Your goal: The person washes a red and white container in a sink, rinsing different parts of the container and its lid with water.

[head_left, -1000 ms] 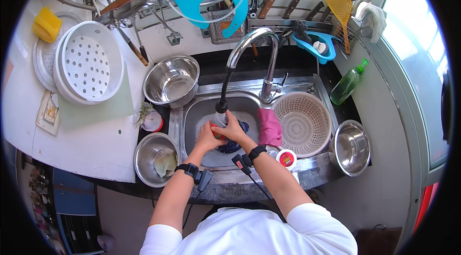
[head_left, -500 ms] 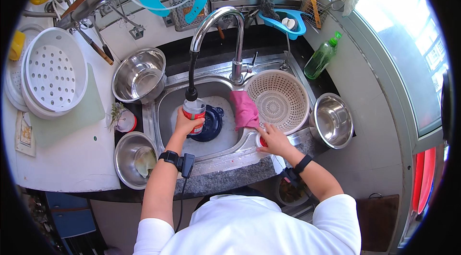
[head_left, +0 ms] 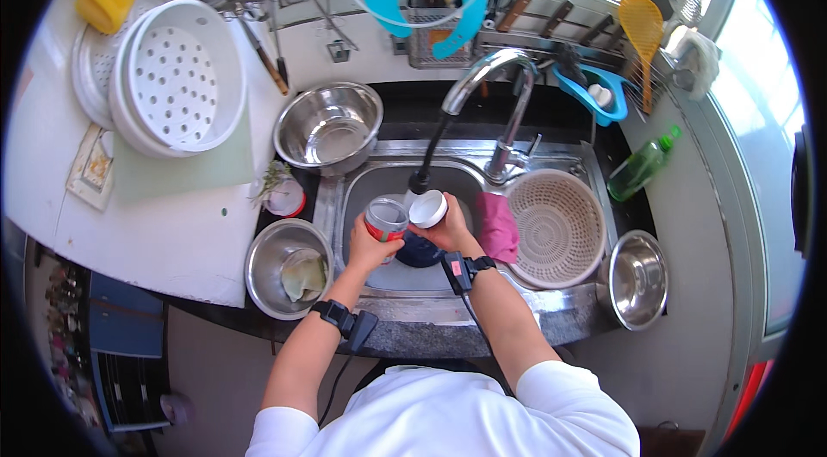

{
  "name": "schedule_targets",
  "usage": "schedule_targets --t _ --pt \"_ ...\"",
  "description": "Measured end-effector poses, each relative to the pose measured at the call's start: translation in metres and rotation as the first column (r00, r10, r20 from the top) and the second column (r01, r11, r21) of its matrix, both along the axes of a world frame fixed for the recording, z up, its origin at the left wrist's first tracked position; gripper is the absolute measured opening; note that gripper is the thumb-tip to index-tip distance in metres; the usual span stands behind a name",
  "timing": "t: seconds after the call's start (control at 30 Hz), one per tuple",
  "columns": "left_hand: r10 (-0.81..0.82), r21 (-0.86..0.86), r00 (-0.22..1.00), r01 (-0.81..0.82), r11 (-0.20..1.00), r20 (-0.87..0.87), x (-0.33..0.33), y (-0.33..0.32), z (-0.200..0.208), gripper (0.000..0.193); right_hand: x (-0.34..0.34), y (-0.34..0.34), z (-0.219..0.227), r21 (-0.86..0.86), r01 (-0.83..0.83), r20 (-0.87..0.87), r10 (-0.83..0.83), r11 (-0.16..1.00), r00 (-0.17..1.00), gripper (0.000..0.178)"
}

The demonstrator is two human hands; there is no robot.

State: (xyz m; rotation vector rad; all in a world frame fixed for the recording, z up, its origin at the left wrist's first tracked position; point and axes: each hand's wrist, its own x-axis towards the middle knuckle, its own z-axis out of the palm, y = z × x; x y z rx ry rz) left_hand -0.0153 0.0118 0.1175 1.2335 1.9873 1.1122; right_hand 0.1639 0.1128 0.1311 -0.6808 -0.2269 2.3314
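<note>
Over the sink (head_left: 362,177), my left hand (head_left: 365,248) is wrapped round a clear jar (head_left: 384,217) with a red label, its open mouth tilted up. Right beside it my right hand (head_left: 452,229) grips a round jar lid (head_left: 428,209), its white inner side facing up. Both are just below the black spout end of the chrome faucet (head_left: 522,104); a whitish patch shows under the spout, perhaps running water. A dark blue item (head_left: 420,252) lies in the basin, partly covered by my hands. A pink cloth (head_left: 497,229) drapes over the sink's divider, right of my right hand.
A beige colander (head_left: 556,229) fills the right basin. Steel bowls stand on both sides: one behind left (head_left: 329,128), one front left (head_left: 289,269) holding something pale, one right (head_left: 637,280). A green bottle (head_left: 642,168) stands back right; a white perforated steamer (head_left: 181,74) sits left.
My right hand has moved left from the counter edge by the colander, bringing the lid beside the jar. The jar has tilted and come slightly away from the spout. The view has shifted left.
</note>
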Motion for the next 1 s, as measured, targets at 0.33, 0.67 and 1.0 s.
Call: schedule_targets --t 0.33,0.67,1.0 --pt "0.07 0.038 0.996 -0.072 0.997 0.049 -0.006 -0.037 0.015 0.098 -0.032 0.002 -0.041 -0.069 -0.207 -0.091 0.201 0.976 0.975 0.051" --pt "0.049 0.059 0.981 -0.061 0.996 0.189 -0.002 -0.038 0.034 0.094 -0.013 0.006 -0.044 0.049 -0.22 0.08 0.215 0.974 0.973 0.038" --pt "-0.309 0.001 0.695 0.405 0.914 0.65 0.0 -0.049 0.072 0.097 -0.002 -0.03 -0.007 0.273 -0.35 0.53 0.164 0.896 0.832 0.053"
